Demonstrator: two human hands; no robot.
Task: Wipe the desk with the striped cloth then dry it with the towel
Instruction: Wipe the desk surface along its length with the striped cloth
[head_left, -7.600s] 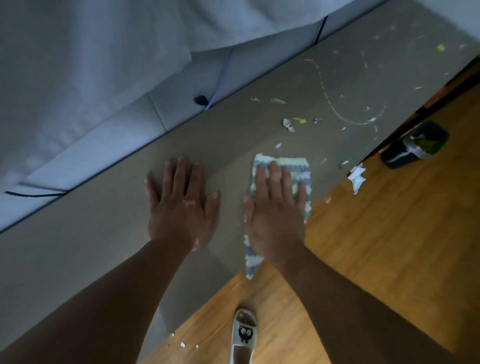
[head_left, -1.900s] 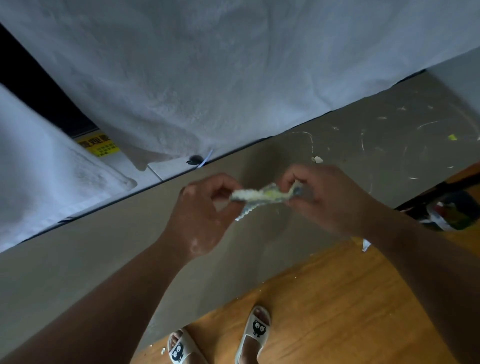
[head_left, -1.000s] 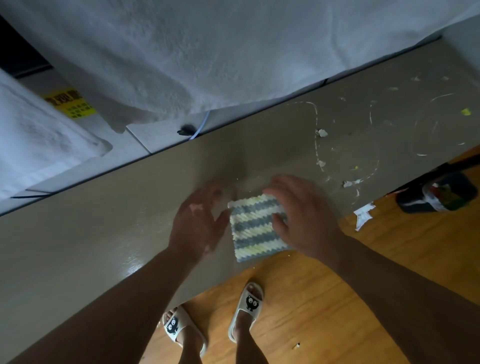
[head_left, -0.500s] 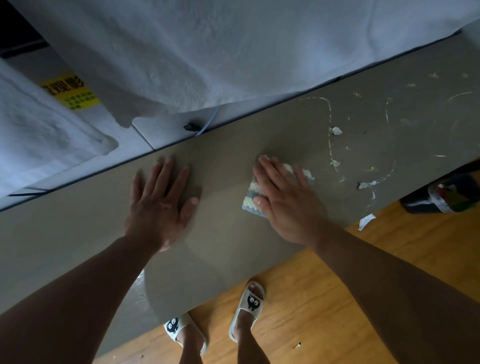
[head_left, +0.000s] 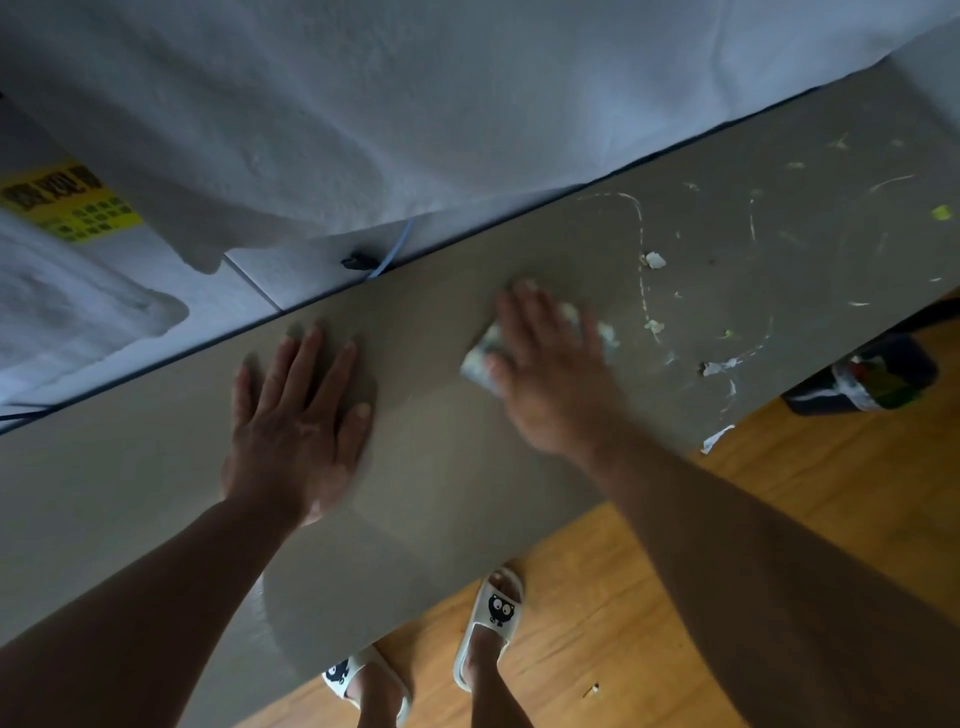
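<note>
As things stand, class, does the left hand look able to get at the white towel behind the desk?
Probably yes. The left hand lies flat and empty on the desk, and the white towel hangs beyond its fingertips, past the desk's far edge, with nothing standing between them.

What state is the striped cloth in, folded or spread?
Folded small: the striped cloth sits mostly hidden under the flat right hand on the desk, only edges peeking out.

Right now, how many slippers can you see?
2. One slipper stands on the wooden floor just beside the desk edge. The other slipper is to its left, at the bottom of the picture, partly hidden by the desk.
</note>
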